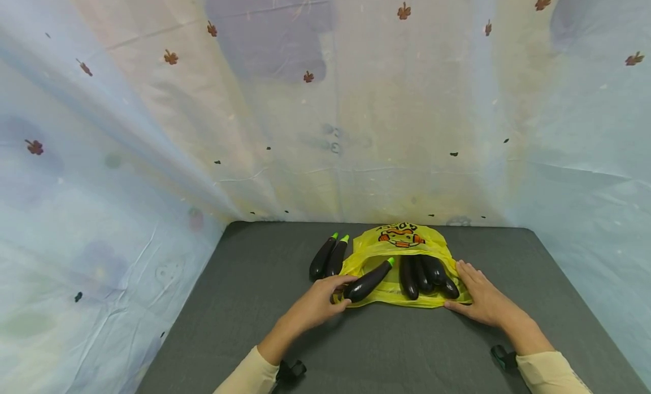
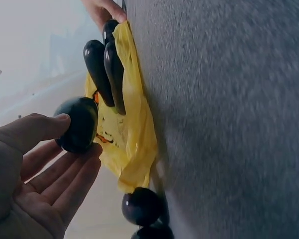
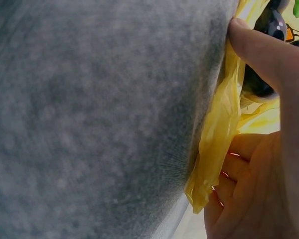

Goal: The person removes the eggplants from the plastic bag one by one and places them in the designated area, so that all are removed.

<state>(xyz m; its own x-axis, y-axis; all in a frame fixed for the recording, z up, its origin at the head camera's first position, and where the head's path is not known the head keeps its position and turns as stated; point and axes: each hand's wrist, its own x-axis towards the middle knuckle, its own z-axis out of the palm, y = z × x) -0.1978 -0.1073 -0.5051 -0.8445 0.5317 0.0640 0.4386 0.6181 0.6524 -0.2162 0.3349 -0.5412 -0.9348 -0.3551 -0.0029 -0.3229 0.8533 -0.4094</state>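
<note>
My left hand point(image 1: 317, 301) holds a dark eggplant point(image 1: 368, 282) by its thick end, thumb on one side and fingers on the other. Its green stem end points into the mouth of a yellow plastic bag point(image 1: 402, 297). Several more eggplants point(image 1: 409, 278) lie side by side inside the bag. At the bag's right side, my right hand point(image 1: 485, 298) rests with thumb and fingers spread apart. In the right wrist view, its thumb point(image 3: 256, 47) presses the bag's lower lip, and the fingers touch the side of the yellow plastic point(image 3: 219, 124).
Two eggplants point(image 1: 322, 258) with green tips lie to the left of the bag. All of it is on a dark grey table point(image 1: 386, 349). A patterned sheet point(image 1: 356, 111) hangs behind the table and along both sides.
</note>
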